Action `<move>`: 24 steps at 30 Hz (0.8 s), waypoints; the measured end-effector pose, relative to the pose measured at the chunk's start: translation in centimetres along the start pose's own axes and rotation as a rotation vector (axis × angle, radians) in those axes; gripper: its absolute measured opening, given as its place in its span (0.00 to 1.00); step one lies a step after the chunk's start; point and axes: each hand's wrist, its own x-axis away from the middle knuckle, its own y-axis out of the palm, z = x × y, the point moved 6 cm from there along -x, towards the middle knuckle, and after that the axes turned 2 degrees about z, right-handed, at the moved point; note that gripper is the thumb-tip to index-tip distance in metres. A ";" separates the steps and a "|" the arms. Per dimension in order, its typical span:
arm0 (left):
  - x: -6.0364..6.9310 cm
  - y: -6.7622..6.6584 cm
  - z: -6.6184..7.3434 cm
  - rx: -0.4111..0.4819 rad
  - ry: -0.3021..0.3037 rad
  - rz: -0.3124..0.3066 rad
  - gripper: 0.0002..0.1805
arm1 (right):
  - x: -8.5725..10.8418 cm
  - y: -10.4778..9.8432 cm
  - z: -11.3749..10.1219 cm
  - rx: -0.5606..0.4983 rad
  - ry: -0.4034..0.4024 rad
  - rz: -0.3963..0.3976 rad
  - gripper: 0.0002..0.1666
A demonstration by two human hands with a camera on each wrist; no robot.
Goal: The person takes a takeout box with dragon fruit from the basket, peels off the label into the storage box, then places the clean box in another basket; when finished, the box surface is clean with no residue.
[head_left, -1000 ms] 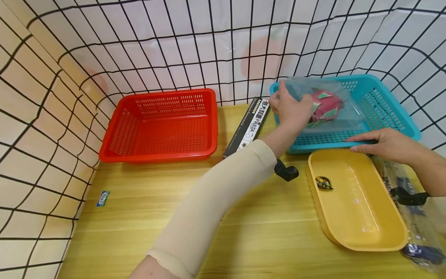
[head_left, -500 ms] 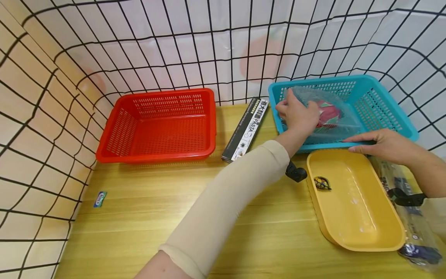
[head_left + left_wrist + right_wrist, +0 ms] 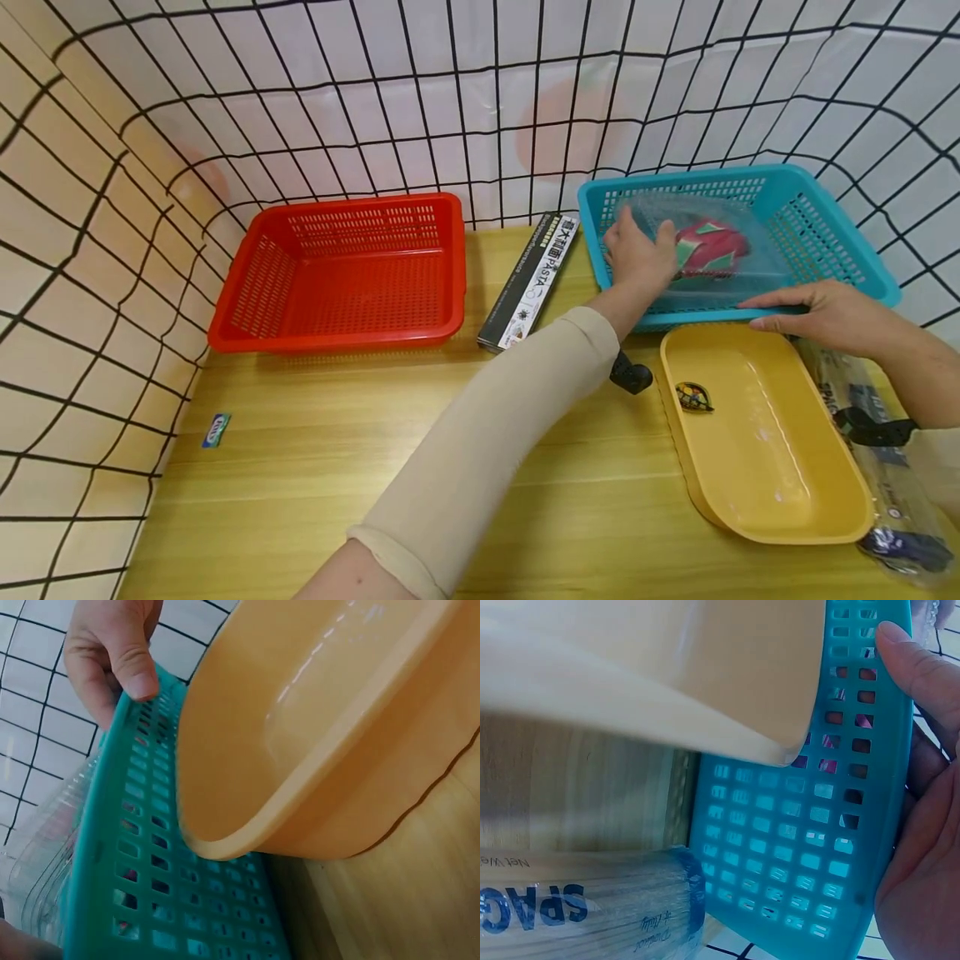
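A clear plastic package [image 3: 761,265] with something pink and green in it lies in the blue basket [image 3: 847,221] at the back right. My left hand [image 3: 639,254] grips the package's left end, the thumb on the near side and the fingers beyond. Those fingertips are partly hidden. My right hand [image 3: 832,312] pinches the basket's front rim between thumb and fingers. In the right wrist view, that thumb [image 3: 915,664] lies over the rim. The yellow tray [image 3: 750,450] stands directly before the basket, touching or nearly touching it.
A red basket [image 3: 360,287] stands at the back left. Between the baskets lies a black and white pasta box [image 3: 531,282]. A bag of spaghetti [image 3: 892,475] lies right of the tray. A small green and white packet [image 3: 216,430] lies far left. Black wire mesh [image 3: 495,108] encloses the table.
My left hand has lowered the package into the blue basket, where it now lies flatter. The right hand has stayed on the rim.
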 end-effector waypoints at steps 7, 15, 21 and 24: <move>-0.1 1.3 -0.9 -0.055 -0.051 -0.116 0.43 | 0.1 0.0 0.1 0.003 -0.008 0.000 0.33; -0.2 0.7 -1.0 -0.078 -0.068 -0.123 0.46 | 0.2 -0.1 0.0 -0.009 -0.013 0.003 0.31; 0.4 0.1 -0.1 -0.053 0.004 -0.131 0.44 | 0.2 -0.1 -0.1 -0.018 -0.014 0.005 0.31; 0.8 -0.1 0.5 -0.041 0.046 -0.141 0.43 | 0.2 -0.1 0.0 -0.018 -0.011 0.007 0.32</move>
